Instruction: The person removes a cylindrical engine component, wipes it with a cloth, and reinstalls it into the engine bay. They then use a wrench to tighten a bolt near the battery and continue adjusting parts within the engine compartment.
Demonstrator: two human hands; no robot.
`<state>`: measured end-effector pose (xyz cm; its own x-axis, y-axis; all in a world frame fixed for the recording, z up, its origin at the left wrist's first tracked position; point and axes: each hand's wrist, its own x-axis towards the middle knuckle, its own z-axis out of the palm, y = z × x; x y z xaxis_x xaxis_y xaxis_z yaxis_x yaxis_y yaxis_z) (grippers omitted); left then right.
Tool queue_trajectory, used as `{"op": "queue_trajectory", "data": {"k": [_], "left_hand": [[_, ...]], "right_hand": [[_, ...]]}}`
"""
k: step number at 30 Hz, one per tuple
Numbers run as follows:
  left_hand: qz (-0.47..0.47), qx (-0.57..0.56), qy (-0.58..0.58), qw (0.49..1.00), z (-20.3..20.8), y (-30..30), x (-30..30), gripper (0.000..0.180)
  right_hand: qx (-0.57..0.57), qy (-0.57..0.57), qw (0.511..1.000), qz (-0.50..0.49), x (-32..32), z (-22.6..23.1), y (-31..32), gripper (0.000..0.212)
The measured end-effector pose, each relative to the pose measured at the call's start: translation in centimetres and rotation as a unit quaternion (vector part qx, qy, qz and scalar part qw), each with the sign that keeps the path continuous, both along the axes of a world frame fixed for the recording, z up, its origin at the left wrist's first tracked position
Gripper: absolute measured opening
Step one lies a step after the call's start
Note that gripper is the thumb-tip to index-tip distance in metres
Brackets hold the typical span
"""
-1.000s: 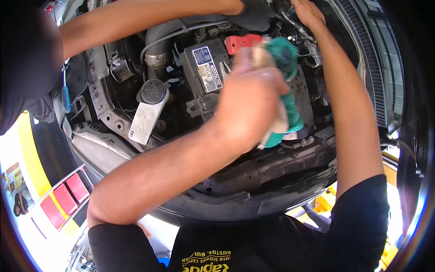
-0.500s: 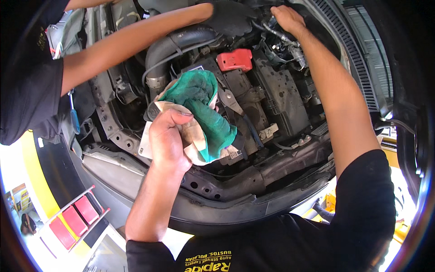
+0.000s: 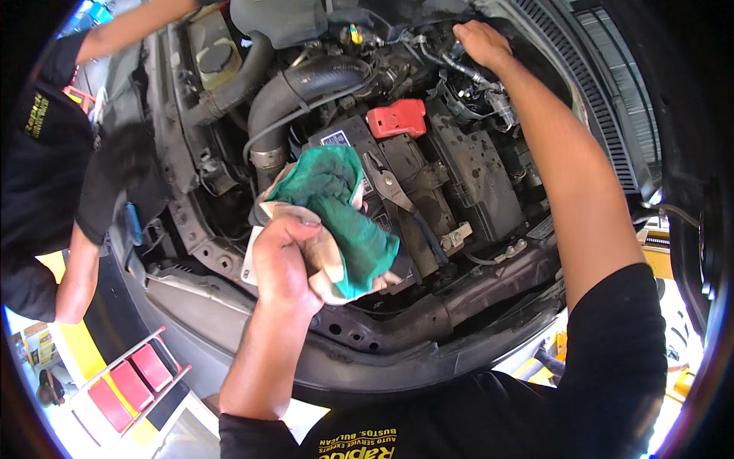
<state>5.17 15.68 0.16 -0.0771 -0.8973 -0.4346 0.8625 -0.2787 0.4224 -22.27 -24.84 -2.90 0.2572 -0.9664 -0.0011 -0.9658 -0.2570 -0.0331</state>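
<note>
My left hand [image 3: 283, 260] is closed around a bunched rag [image 3: 336, 199], green on one face and beige on the other, above the front of a car's engine bay. Behind the rag lie pliers [image 3: 391, 185] on top of the battery, near its red terminal cover [image 3: 397, 118]. My right hand [image 3: 482, 43] reaches to the far right of the bay, beside a metal pipe [image 3: 463, 69]. Its fingers curl in among dark parts, and whatever they grip is hidden. A black intake hose [image 3: 306, 80] curves past the rag's far side.
At the left stands a co-worker, one black-gloved hand [image 3: 118, 180] near the fender by a blue-handled tool [image 3: 133, 224] and an arm [image 3: 138, 29] over the far left. A reservoir [image 3: 218, 60] sits far left. The front bumper edge [image 3: 359, 367] runs before me; red-panelled rack [image 3: 130, 382] lower left.
The co-worker's gloved hand has withdrawn from the far middle of the bay to the left fender, uncovering a yellow-topped part. My left hand and rag are slightly lower; my right hand stays put.
</note>
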Motion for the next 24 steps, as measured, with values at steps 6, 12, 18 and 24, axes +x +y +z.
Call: {"op": "queue_trajectory", "data": {"k": [6, 12, 18, 24], "left_hand": [[0.095, -0.054, -0.041, 0.993, 0.8, -0.1, 0.0, 0.062], [0.048, -0.253, -0.027, 0.966, -1.8, -5.4, -3.1, 0.047], [-0.025, -0.369, -0.367, 0.854, 0.8, -12.7, -14.1, 0.056], [-0.008, -0.100, -0.727, 0.680, -7.2, -26.8, -7.9, 0.030]], "right_hand": [[-0.023, 0.011, 0.999, 0.028, 1.3, 2.7, 4.8, 0.050], [0.245, -0.536, 0.808, 0.027, 4.3, 8.7, 24.5, 0.072], [0.177, -0.667, 0.722, -0.056, -1.5, 9.6, 26.7, 0.059], [0.130, -0.448, 0.884, 0.018, -3.7, 10.0, 28.2, 0.058]]}}
